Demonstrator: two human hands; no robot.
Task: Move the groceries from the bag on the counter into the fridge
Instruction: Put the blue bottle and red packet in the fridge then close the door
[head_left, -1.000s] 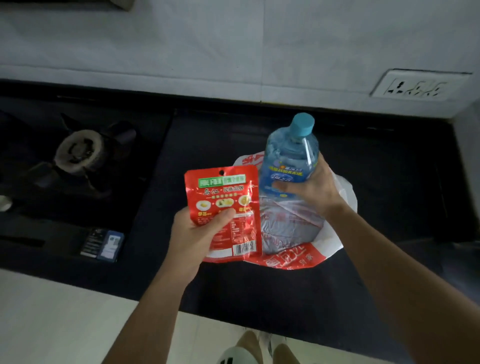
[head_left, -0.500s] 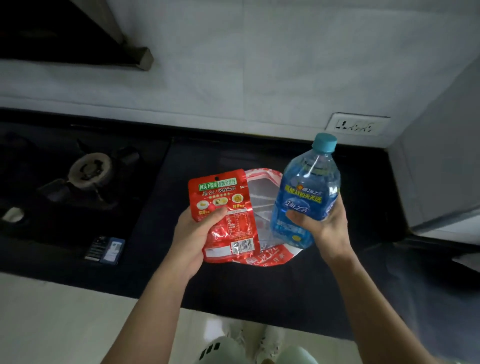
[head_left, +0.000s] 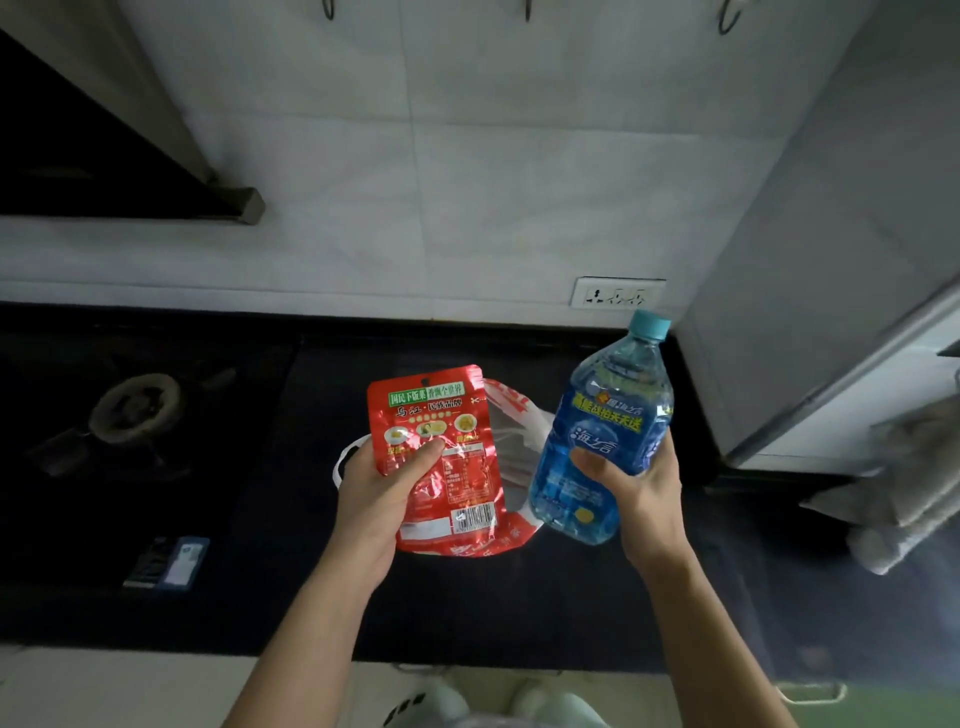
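My left hand (head_left: 376, 496) grips a red foil food pouch (head_left: 441, 441) by its lower left side, thumb across the front. My right hand (head_left: 641, 493) holds a blue water bottle (head_left: 605, 431) with a teal cap, tilted slightly right, above the counter. Behind both items the red and white plastic bag (head_left: 511, 452) lies flattened on the black counter (head_left: 467, 608). A grey fridge (head_left: 831, 291) stands at the right, its side panel facing me.
A gas burner (head_left: 137, 410) sits on the black hob at the left, with a small blue box (head_left: 174, 564) near the counter's front edge. A wall socket (head_left: 617, 292) is above the counter. A grey cloth (head_left: 904, 493) hangs at the right.
The bottle has come fully out of the bag and moved up and right. The bag has collapsed flat. My view has lifted and swung right, showing more of the fridge.
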